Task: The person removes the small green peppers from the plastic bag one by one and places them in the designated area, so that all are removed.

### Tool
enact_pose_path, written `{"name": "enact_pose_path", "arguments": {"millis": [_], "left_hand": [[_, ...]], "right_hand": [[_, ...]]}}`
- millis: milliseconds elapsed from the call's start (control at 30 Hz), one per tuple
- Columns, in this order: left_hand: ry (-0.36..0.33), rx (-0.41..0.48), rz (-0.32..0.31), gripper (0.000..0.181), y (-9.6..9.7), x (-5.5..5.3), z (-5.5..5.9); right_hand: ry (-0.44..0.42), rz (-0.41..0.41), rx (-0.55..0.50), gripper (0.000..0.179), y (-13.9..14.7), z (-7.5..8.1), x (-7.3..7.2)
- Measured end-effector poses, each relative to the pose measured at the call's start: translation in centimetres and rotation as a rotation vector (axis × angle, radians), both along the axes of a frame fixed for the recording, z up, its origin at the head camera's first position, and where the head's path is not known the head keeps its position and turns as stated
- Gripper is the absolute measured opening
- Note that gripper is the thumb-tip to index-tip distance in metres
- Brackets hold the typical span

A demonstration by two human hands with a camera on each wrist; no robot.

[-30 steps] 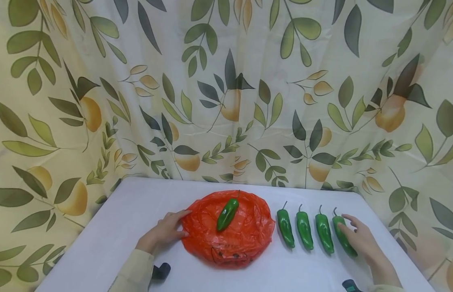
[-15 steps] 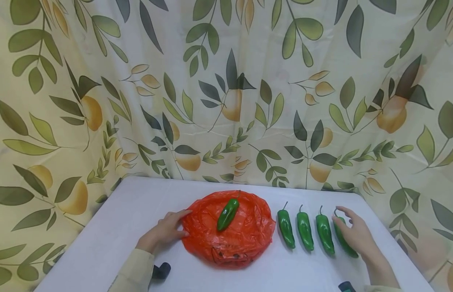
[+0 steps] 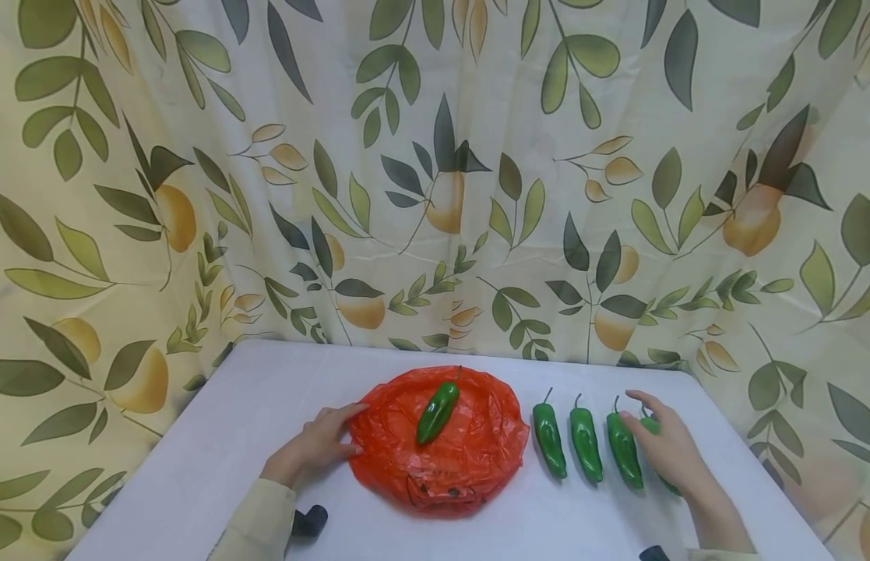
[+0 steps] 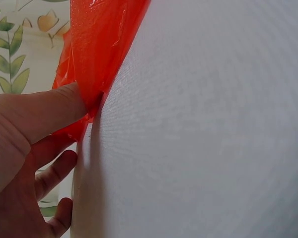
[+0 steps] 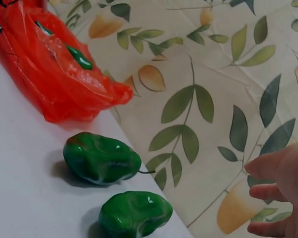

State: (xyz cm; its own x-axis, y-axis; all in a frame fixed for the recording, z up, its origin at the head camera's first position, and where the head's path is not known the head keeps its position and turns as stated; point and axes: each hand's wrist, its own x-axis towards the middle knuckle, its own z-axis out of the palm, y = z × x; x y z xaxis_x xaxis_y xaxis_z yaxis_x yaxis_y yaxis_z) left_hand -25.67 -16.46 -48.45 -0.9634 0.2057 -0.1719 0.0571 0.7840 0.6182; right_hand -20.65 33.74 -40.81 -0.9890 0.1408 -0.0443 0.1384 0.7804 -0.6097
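A crumpled red plastic bag (image 3: 477, 452) lies spread on the white table, with one green pepper (image 3: 438, 413) on top. My left hand (image 3: 318, 444) holds the bag's left edge; in the left wrist view the thumb (image 4: 54, 106) lies against the red film. Right of the bag several green peppers stand in a row, stems away from me. My right hand (image 3: 673, 448) hovers with parted fingers over the rightmost pepper (image 3: 650, 424), partly hiding it. Its fingertips are near the neighbouring pepper (image 3: 622, 452). In the right wrist view, the right hand (image 5: 283, 191) holds nothing.
Two more peppers, the first (image 3: 550, 440) and the second (image 3: 585, 444), lie between the bag and my right hand. A leaf-and-fruit patterned curtain (image 3: 420, 312) hangs behind the table (image 3: 266, 382). Dark wrist-worn devices (image 3: 310, 520) show near both wrists.
My right hand has moved left, from the rightmost pepper's right side to over it and close to its neighbour. My left hand, the bag and the peppers have stayed put.
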Motion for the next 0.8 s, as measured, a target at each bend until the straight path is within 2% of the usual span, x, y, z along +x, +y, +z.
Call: {"name": "enact_pose_path", "arguments": {"millis": [400,633,800], "left_hand": [[-0.013,0.003,0.001,0.072,0.0,0.0,-0.1],[-0.012,0.008,-0.003,0.073,0.0,0.1,-0.1],[-0.006,0.007,-0.003,0.072,-0.1,0.2,0.1]], "right_hand": [[0.102,0.119,0.057,0.06,-3.5,-0.5,0.6],[0.129,0.171,0.001,0.058,-5.2,-0.5,0.9],[0.111,0.22,-0.021,0.054,-6.9,-1.2,0.7]]}}
